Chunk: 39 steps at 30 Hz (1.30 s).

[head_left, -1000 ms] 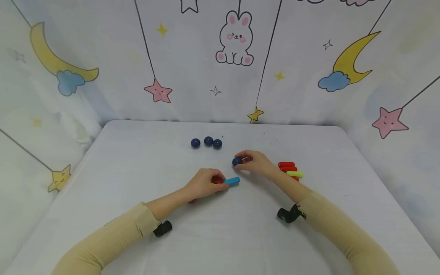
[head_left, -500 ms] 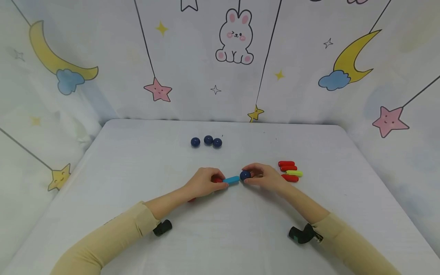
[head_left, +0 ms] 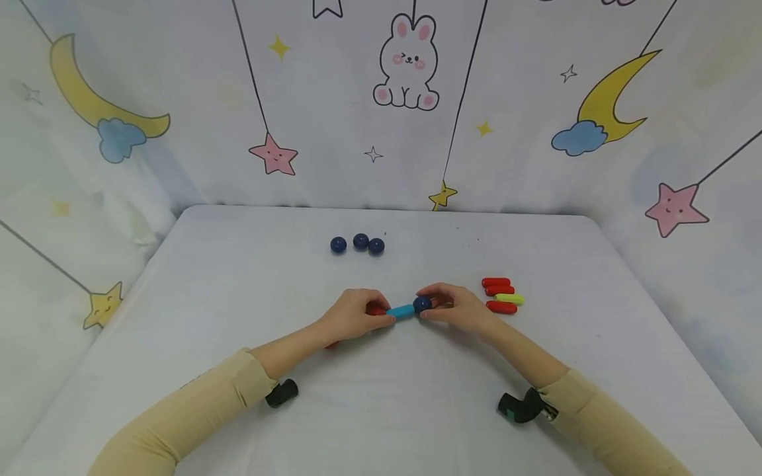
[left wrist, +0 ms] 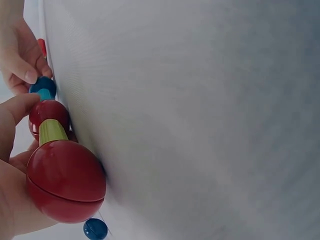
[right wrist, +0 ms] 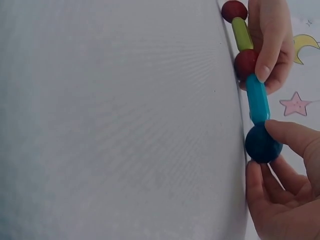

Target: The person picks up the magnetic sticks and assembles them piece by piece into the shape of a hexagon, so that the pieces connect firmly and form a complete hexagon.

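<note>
My left hand grips a straight chain of toy balls and rods around its middle red ball, the thumb at the joint with a light blue rod. Behind that ball, a yellow-green rod leads to a red end ball, mostly hidden by the hand in the head view. Between thumb and fingers, my right hand pinches a dark blue ball. In the right wrist view this ball sits right against the free end of the light blue rod.
Three dark blue balls lie toward the back of the white table. Right of my right hand, several red rods and a yellow-green rod lie in a group. Black camera mounts stick out from both wrists.
My right hand has brought the dark blue ball toward me, then left onto the light blue rod's end. My left hand has stayed in place with the chain.
</note>
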Available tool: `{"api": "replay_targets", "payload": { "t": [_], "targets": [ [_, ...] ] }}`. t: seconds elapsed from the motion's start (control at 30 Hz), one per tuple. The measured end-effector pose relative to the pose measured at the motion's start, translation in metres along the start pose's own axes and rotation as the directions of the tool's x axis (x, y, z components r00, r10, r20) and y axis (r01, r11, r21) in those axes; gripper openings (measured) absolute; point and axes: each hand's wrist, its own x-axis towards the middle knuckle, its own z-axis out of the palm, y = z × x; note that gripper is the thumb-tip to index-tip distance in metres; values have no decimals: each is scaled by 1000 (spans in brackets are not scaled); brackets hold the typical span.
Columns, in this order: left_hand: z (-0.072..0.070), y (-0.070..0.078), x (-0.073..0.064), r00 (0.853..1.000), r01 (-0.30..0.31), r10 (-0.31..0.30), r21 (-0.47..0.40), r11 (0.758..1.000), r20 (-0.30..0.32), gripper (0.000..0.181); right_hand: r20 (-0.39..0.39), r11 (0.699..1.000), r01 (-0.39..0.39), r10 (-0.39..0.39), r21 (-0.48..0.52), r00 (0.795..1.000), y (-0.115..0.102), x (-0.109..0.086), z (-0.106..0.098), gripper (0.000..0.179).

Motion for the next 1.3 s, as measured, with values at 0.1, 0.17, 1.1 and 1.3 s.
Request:
{"api": "replay_targets", "payload": {
  "t": [0.1, 0.17, 1.1, 1.3],
  "targets": [
    [1, 1, 4, 1000, -16, 16, -7, 1000, 11, 25, 3, 1000, -1, 1, 2, 1000, 0, 0, -1, 41],
    [2, 4, 9, 999, -27, 27, -8, 1000, 22, 29, 4, 1000, -5, 5, 4, 1000, 0, -1, -1, 42],
    [17, 13, 29, 996, -48, 45, 38, 998, 76, 34, -233, 898, -161, 68, -409, 970, 34, -19, -117, 32],
    [16, 14, 28, 997, -34, 31, 46, 998, 69, 33, -159, 910, -216, 169, -355, 973, 44, -14, -125, 37]
  ]
}}
